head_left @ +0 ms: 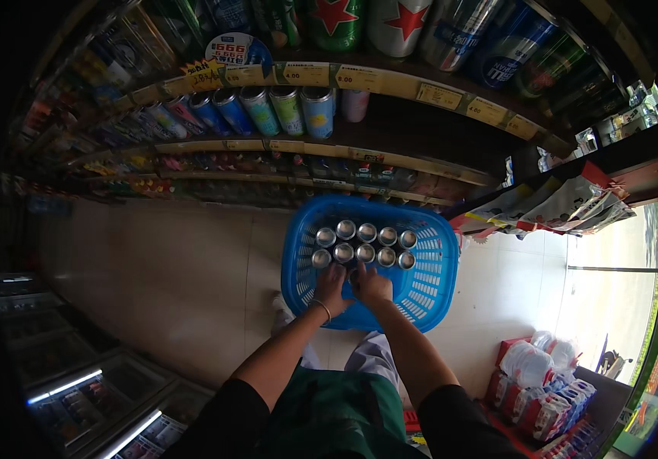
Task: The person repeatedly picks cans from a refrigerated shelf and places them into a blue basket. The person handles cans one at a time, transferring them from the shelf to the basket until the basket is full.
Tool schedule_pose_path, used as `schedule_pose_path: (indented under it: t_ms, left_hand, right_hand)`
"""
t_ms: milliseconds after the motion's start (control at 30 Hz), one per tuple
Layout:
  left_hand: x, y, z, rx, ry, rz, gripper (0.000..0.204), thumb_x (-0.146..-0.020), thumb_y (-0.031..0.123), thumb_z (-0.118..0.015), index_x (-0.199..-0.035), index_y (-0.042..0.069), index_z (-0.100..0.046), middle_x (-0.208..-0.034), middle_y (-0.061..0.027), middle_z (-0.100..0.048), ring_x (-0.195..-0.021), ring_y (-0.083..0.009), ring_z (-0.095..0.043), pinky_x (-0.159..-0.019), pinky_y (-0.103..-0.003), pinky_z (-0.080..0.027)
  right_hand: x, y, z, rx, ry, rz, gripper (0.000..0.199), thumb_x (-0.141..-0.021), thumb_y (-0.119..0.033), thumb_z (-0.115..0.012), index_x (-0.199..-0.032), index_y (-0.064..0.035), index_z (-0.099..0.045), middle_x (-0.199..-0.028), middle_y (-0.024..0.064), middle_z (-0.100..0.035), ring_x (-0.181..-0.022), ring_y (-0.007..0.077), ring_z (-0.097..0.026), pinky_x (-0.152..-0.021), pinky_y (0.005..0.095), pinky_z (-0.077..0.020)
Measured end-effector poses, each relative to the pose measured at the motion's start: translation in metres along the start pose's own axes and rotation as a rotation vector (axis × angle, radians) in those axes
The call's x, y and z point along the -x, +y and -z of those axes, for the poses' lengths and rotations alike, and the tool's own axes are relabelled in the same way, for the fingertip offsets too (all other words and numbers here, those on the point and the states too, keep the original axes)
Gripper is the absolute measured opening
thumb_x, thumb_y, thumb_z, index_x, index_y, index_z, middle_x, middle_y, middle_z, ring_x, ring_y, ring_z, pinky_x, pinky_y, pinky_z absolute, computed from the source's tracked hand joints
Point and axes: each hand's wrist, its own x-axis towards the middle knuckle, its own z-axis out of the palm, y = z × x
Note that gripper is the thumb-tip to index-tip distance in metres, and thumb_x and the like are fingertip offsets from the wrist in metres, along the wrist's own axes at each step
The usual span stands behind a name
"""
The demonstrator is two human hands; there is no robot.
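A blue plastic basket (292, 264) with slotted sides is in front of me. Two rows of upright silver-topped drink cans (366, 232) stand inside it, toward its far side. Both my hands reach down into the basket at the near row. My left hand (330, 289) is bent at the fingers beside the near cans, left of the middle. Close on its right, my right hand (373, 286) is curled, thumb side toward the left hand. A small dark shape shows between the hands; what the fingers hold is hidden.
Beyond the basket, a curved-looking shelf rack (390, 78) holds large cans above and slim cans (318, 113) below. Glass-topped freezers (76, 398) stand at lower left. Packaged goods and clear plastic bottles (526, 362) are stacked at lower right, beside a bright doorway.
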Motion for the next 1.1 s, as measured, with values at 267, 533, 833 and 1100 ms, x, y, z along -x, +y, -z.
schedule_pose_path:
  t_ms: [267, 533, 833, 1100]
  left_hand:
    - [-0.026, 0.007, 0.040, 0.089, 0.065, 0.027, 0.091, -0.071, 0.042, -0.080, -0.141, 0.002, -0.037, -0.136, -0.0253, -0.041, -0.122, -0.0420, -0.045, -0.100, -0.049, -0.040]
    - [-0.094, 0.055, 0.154, 0.411, 0.299, 0.026, 0.067, -0.084, 0.038, -0.070, -0.135, 0.004, -0.044, -0.138, -0.0189, -0.045, -0.128, -0.0358, -0.043, -0.106, -0.044, -0.038]
    - [-0.108, 0.054, 0.174, 0.441, 0.282, 0.085, 0.066, -0.087, 0.037, -0.069, -0.141, 0.010, -0.041, -0.143, -0.0143, -0.041, -0.130, -0.0316, -0.044, -0.100, -0.044, -0.044]
    - [-0.126, 0.074, 0.182, 0.614, 0.286, 0.099, 0.078, -0.083, 0.030, -0.074, -0.146, 0.009, -0.032, -0.147, -0.0144, -0.035, -0.133, -0.0315, -0.040, -0.101, -0.044, -0.043]
  right_hand:
    - [-0.010, -0.027, 0.129, -0.197, 0.398, 0.106, 0.033, -0.089, -0.042, -0.059, -0.089, -0.0115, -0.071, -0.089, 0.0126, -0.068, -0.081, 0.0335, -0.067, -0.065, 0.0443, -0.0526]
    - [-0.111, -0.085, 0.333, -0.147, 0.724, 0.077, 0.055, -0.086, -0.057, -0.055, -0.124, -0.0177, -0.059, -0.118, 0.0107, -0.063, -0.103, 0.0312, -0.062, -0.086, 0.0450, -0.0496]
    - [-0.172, -0.089, 0.338, -0.487, 0.428, 0.169, 0.073, -0.084, -0.065, -0.049, -0.142, -0.0210, -0.042, -0.142, 0.0093, -0.046, -0.132, 0.0270, -0.040, -0.110, 0.0420, -0.0295]
    - [-0.071, -0.052, 0.314, -0.116, 0.850, 0.382, 0.065, -0.074, -0.038, -0.071, -0.133, -0.0167, -0.051, -0.116, 0.0102, -0.063, -0.091, 0.0290, -0.066, -0.071, 0.0390, -0.0552]
